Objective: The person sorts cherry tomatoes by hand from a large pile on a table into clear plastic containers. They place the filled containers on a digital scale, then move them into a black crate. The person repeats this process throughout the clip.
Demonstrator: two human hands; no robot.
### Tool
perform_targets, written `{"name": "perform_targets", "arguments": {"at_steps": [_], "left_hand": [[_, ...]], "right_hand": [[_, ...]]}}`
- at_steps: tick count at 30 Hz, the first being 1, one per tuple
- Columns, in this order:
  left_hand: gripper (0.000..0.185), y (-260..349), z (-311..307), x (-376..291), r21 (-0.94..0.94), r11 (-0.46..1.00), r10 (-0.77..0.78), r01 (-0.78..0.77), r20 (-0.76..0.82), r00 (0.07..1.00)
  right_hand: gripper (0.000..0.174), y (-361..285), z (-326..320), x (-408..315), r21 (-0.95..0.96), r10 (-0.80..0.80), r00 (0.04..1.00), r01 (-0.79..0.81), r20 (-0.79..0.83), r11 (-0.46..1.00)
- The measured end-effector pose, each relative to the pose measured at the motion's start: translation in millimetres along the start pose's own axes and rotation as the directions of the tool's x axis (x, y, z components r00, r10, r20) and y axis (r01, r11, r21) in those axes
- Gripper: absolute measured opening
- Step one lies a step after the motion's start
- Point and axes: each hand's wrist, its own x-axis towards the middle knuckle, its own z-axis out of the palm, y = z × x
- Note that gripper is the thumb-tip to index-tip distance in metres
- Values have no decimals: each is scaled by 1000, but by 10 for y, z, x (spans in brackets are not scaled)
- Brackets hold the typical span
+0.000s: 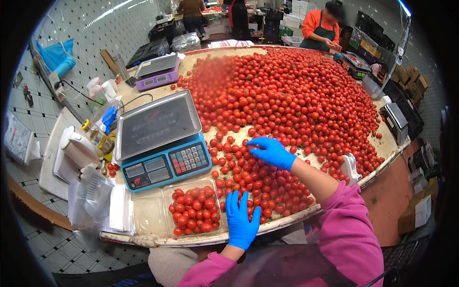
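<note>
Near the table's front edge my left hand (241, 221), in a blue glove, rests palm down with fingers spread beside a clear plastic punnet (219, 229). The punnet holds a heap of red cherry tomatoes (195, 211), and its clear lid (150, 215) lies folded open to the left. Farther forward and to the right, my right hand (272, 152), also gloved in blue, reaches over loose cherry tomatoes (247, 179) with its fingers curved downward. The palm side of this hand is hidden, so I cannot tell whether it holds a tomato.
A blue digital scale (165, 150) with a steel pan stands left of the loose tomatoes. Behind it is a purple scale (157, 75). A large tomato pile (287, 93) covers much of the table. Stacked clear punnets (93, 193) stand front left. A person (321, 27) works across the table.
</note>
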Motion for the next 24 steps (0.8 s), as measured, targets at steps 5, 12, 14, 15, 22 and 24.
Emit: {"name": "perform_targets", "arguments": {"at_steps": [5,12,14,15,22,24], "left_hand": [[61,2,6,2,15,1000,10,-10,-6,1000],[61,-23,22,2,34,999,16,-16,-5,1000],[61,-24,30,0,32,999,18,-18,-4,1000],[61,-25,32,0,32,999,19,-19,-5,1000],[61,-20,23,-2,61,996,62,-60,-23,998],[60,-32,25,-12,47,996,83,-81,-32,996]], "right_hand": [[61,472,-456,413,-524,27,956,-184,-292,831],[78,545,-165,317,-742,99,987,-163,-129,650],[75,489,-161,228,-701,15,1000,-19,-11,713],[74,450,-141,143,-661,16,999,14,38,750],[67,234,-47,-522,-482,-30,998,55,58,874],[62,247,-98,-768,-462,10,999,9,37,887]]}}
